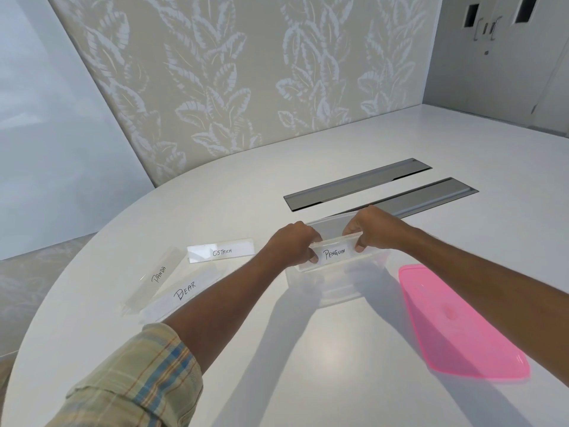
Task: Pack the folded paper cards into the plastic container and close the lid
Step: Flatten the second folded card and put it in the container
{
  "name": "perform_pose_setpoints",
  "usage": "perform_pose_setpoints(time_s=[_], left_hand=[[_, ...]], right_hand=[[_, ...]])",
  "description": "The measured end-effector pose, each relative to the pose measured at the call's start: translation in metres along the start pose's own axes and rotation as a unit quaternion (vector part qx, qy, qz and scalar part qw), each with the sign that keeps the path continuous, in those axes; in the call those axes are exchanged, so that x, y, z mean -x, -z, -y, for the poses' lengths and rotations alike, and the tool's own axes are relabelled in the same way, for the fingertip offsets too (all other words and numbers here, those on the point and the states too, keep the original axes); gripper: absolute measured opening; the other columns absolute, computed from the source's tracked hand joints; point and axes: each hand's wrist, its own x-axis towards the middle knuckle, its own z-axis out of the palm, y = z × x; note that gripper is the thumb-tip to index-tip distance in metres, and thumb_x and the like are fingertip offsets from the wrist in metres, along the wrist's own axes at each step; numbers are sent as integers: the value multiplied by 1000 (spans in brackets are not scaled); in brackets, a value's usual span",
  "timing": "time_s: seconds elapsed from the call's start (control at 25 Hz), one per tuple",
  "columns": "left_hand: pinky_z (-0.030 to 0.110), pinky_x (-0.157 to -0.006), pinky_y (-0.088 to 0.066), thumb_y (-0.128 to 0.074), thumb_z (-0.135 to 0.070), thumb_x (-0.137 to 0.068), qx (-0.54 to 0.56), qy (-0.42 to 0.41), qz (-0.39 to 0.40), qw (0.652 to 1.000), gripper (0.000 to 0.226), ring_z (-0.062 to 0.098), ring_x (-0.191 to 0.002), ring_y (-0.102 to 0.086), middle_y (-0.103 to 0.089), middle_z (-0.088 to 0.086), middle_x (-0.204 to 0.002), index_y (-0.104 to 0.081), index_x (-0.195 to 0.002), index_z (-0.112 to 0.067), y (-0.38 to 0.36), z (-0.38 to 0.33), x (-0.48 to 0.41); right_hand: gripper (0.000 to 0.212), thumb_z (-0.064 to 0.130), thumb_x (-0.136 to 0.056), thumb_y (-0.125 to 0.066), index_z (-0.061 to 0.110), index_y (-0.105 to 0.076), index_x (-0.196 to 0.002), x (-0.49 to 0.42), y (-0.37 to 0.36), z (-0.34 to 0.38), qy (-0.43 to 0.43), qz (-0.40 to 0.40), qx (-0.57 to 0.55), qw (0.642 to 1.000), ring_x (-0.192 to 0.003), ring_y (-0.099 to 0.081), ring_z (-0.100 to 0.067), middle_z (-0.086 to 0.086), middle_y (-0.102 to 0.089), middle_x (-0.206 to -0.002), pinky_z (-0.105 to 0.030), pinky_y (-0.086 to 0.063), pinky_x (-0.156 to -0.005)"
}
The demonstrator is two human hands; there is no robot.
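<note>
A clear plastic container (335, 285) stands open at the table's middle. Over its near rim I hold a folded card marked PENGUIN (335, 253). My left hand (292, 241) pinches the card's left end and my right hand (372, 226) pinches its right end. To the left, three more folded cards lie on the table: OSTRICH (221, 251), PANDA (158, 275) and BEAR (184, 292). The pink lid (458, 325) lies flat on the table to the right of the container, apart from it.
The white table (308, 349) curves away at the left. Two grey cable-slot covers (357, 183) sit flush in the tabletop behind the container. A leaf-patterned wall panel stands beyond the far edge.
</note>
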Motion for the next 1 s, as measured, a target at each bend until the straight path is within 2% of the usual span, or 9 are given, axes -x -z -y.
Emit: perform_pose_setpoints(time_s=[0.12,0.32,0.48,0.68,0.84,1.0], left_hand=[[31,-80,-45,-79,-27,-87,-16,-2,30,999,51,29,-117,-65,-68,5,-127,-68,-137,-27,-9,1,-5],[38,-85,-58,-81,-28,-85,-57,-15,61,996,40,29,-109,-67,-71,5,-116,-74,-124,-22,-22,-2,-12],[33,-73,-53,-75,-21,-86,-73,-35,68,994,22,31,-101,-67,-72,7,-102,-77,-107,-16,-31,-4,-18],[33,-76,-53,-79,-22,-85,-63,-33,77,995,28,27,-103,-67,-73,4,-109,-77,-112,-20,-38,-1,-24],[30,-69,-48,-82,-20,-82,-61,-37,80,994,22,29,-97,-69,-68,0,-100,-75,-103,-21,-41,-1,-28],[33,-76,-53,-80,-19,-85,-59,-38,87,994,27,28,-102,-69,-69,0,-108,-75,-111,-23,-40,-1,-28]], right_hand=[[42,5,-66,-91,21,-83,-104,-5,-9,-2,9,26,16,999,-82,-74,-20,1,-81,-91,-33,-59,-74],[40,2,-72,-88,16,-83,-109,-15,-22,-7,38,46,46,997,-92,-76,-20,-5,-81,-103,-36,-63,-82],[39,2,-72,-89,14,-83,-109,-19,-29,-12,52,53,53,996,-98,-76,-18,-7,-81,-106,-34,-61,-88],[38,4,-71,-90,13,-83,-107,-23,-32,-14,52,61,52,995,-96,-75,-20,-7,-81,-103,-36,-61,-88],[38,-1,-72,-87,14,-84,-106,-25,-33,-14,53,80,59,994,-93,-76,-18,-5,-81,-100,-34,-62,-86],[35,-7,-76,-78,10,-83,-107,-28,-34,-17,59,78,45,994,-94,-76,-21,-8,-81,-101,-35,-61,-88]])
